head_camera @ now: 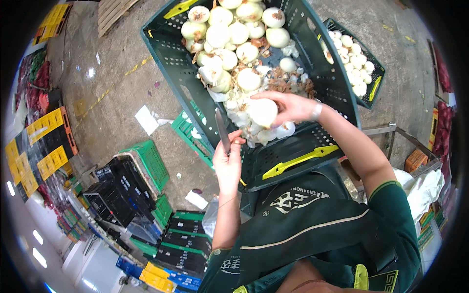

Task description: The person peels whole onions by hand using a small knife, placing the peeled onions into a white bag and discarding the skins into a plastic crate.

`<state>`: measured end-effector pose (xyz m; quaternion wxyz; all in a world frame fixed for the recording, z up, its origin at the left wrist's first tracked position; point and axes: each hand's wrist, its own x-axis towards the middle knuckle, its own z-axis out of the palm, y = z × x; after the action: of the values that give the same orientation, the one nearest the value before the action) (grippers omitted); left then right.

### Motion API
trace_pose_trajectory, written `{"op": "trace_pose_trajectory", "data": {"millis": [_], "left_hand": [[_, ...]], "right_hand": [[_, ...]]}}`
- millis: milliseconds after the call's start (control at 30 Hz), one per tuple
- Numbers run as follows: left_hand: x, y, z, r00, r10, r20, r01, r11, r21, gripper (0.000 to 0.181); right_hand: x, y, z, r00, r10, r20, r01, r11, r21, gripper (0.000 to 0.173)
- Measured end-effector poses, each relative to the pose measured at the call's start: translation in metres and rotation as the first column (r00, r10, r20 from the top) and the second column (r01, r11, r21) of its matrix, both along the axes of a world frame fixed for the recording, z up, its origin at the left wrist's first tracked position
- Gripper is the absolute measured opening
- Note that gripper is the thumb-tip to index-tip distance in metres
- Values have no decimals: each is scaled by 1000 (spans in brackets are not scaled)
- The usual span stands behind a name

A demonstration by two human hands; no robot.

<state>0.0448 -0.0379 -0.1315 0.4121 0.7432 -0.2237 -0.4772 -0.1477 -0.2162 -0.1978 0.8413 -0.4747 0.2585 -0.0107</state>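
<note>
In my left hand (228,157) is a knife (222,128), its blade pointing up and away from me. My right hand (293,107) grips a pale peeled onion (262,112) over the near half of a dark green plastic crate (298,161). Beneath that onion lies a heap of thin whitish skins (238,110), with brown dry skins (289,82) beyond it. Many white onions (220,34) are piled at the crate's far left, some with brown root ends. A smaller onion (288,65) sits apart from the pile. The knife blade and the held onion are apart.
To the right, a second dark crate (377,82) holds peeled onions. A light green crate (188,128) stands beside the main crate's left wall. Stacked black and green crates (183,238) are at lower left. A metal frame (390,132) is near my right arm. Paper scraps (146,119) litter the floor.
</note>
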Motion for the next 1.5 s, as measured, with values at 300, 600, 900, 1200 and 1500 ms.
{"op": "trace_pose_trajectory", "data": {"millis": [300,600,900,1200,1500], "left_hand": [[-43,-49,69,483,-342,806,645,762,-63,46],[-59,-61,72,374,-310,874,687,726,-37,59],[-66,-52,32,580,-197,-790,19,973,-228,67],[-77,-68,57,868,-309,389,395,904,-165,21],[-75,-79,67,141,-281,949,659,742,121,60]], "right_hand": [[-55,40,94,865,-501,27,497,863,88,89],[-60,55,148,846,-497,192,532,771,-351,74],[-68,37,169,983,-174,63,123,357,-926,68],[-72,57,127,703,-709,53,705,685,-181,70],[-107,65,172,786,-595,166,395,278,-875,65]]}}
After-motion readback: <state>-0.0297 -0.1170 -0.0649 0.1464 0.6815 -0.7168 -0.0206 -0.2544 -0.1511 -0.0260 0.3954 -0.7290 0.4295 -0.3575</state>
